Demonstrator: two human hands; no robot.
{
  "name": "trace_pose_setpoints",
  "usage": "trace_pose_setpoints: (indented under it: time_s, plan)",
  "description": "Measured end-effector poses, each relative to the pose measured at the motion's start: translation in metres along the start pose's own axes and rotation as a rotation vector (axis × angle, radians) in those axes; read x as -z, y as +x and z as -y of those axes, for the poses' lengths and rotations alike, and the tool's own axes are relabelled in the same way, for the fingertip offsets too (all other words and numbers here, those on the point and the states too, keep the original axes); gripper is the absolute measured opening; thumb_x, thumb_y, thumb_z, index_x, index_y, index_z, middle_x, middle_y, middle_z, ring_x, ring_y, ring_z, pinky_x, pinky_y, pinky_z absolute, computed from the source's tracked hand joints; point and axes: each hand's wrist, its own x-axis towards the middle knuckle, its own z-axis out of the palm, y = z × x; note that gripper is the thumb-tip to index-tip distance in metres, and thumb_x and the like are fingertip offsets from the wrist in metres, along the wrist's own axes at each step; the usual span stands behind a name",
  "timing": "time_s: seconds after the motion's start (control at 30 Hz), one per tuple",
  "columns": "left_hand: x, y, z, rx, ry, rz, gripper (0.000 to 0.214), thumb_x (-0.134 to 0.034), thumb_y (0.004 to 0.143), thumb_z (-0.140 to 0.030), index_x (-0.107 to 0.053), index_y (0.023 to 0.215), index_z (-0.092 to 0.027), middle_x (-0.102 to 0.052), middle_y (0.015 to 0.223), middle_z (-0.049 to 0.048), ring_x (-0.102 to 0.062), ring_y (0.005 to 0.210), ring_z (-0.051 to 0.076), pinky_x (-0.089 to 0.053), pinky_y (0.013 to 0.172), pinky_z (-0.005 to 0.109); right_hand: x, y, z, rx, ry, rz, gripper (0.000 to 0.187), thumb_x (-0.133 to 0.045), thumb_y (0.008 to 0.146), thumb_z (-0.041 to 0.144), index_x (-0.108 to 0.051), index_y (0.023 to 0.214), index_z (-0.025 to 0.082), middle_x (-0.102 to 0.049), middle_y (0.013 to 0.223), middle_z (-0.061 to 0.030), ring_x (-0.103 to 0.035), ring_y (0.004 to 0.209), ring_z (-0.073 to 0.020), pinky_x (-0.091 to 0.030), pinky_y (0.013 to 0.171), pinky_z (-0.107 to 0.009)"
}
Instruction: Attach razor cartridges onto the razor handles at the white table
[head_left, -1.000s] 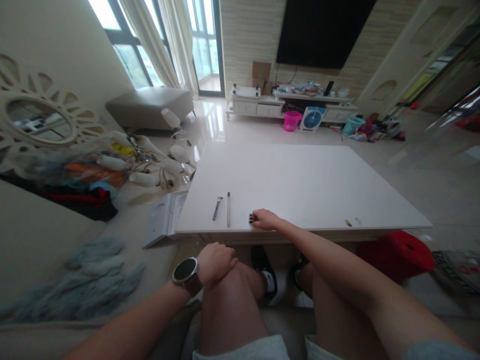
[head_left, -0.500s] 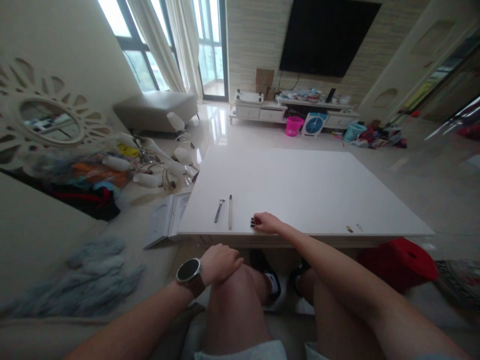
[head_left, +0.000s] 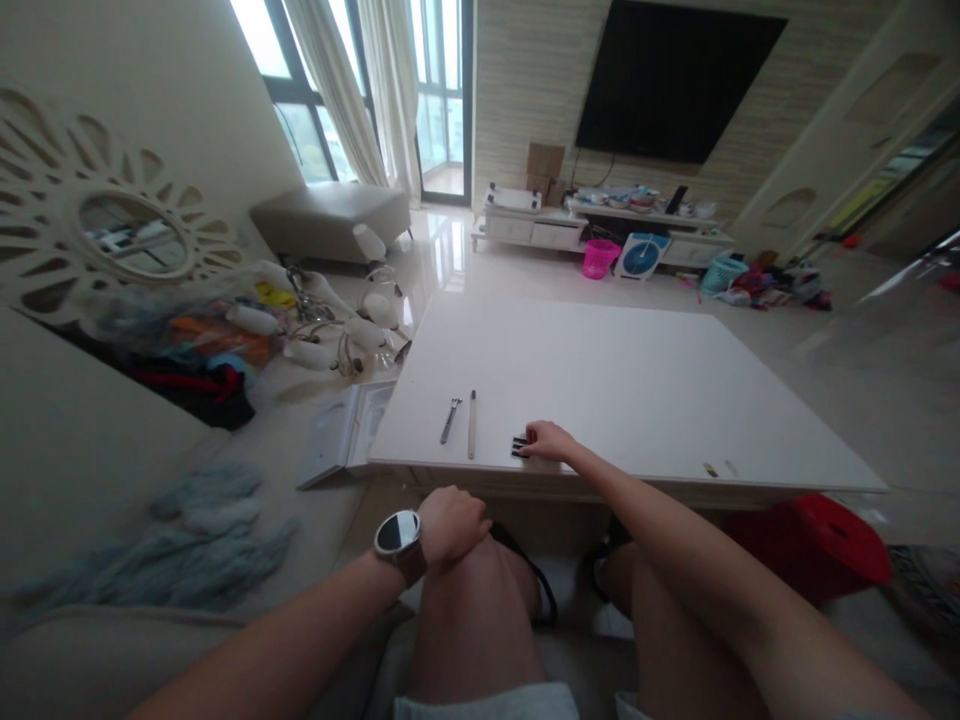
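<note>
My right hand (head_left: 549, 441) rests near the front edge of the white table (head_left: 615, 370), its fingertips closed on a small black object (head_left: 518, 444) that lies on the tabletop. My left hand (head_left: 453, 522), with a watch on its wrist, lies curled over my left knee below the table and holds nothing. Left of the black object lie a small metal tool (head_left: 450, 420) and a thin pale stick (head_left: 472, 424), side by side.
Two tiny pieces (head_left: 716, 468) lie near the table's front right edge. A red stool (head_left: 817, 535) stands under the right corner. A white panel (head_left: 346, 432) leans at the table's left side, beside a chandelier and clutter (head_left: 315, 320) on the floor. A TV cabinet (head_left: 600, 225) lines the far wall.
The view has shifted slightly, so everything sits a little further right. Both hands keep their places: right on the black object, left on the knee.
</note>
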Motion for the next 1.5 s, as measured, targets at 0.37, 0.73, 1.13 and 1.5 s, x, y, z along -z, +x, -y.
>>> trace_pose_setpoints:
  time_s: [0.37,0.73,1.13,1.5]
  plan:
    - [0.001,0.0,0.0,-0.001,0.013,-0.015,0.045,-0.038,0.094,-0.042,-0.076,0.092,-0.017,-0.075,0.092,0.016,-0.072,0.091,0.033,-0.056,0.077,0.044,0.005,-0.003,0.009,-0.068,-0.067,-0.014,0.037,-0.077,0.069,0.052,-0.069,0.092,0.024,-0.072,0.098,-0.0044,-0.064,0.084,-0.0192,-0.04,0.062,-0.024]
    - [-0.005,0.001,0.003,-0.006,0.014,-0.04,0.045,-0.039,0.093,-0.043,-0.076,0.09,-0.017,-0.075,0.091,0.0157,-0.072,0.089,0.033,-0.055,0.078,0.043,0.011,-0.014,0.018,0.055,-0.163,0.003,0.061,-0.08,0.063,0.054,-0.062,0.113,0.024,-0.069,0.111,-0.0061,-0.064,0.094,-0.0224,-0.042,0.068,-0.026]
    - [0.002,0.0,0.001,0.0,0.007,-0.01,0.046,-0.037,0.094,-0.044,-0.075,0.093,-0.018,-0.075,0.093,0.0158,-0.071,0.09,0.033,-0.055,0.078,0.043,0.009,-0.021,0.032,0.001,-0.234,-0.009,0.039,-0.075,0.071,0.039,-0.067,0.105,0.021,-0.07,0.109,-0.012,-0.066,0.097,-0.0275,-0.046,0.074,-0.03]
    - [0.0,0.0,0.001,0.006,-0.002,0.004,0.047,-0.036,0.094,-0.044,-0.075,0.095,-0.017,-0.074,0.095,0.0173,-0.071,0.092,0.033,-0.054,0.079,0.044,0.005,-0.015,0.027,-0.024,-0.205,-0.013,0.043,-0.075,0.068,0.039,-0.066,0.107,0.021,-0.071,0.106,-0.0122,-0.067,0.092,-0.0272,-0.046,0.068,-0.029]
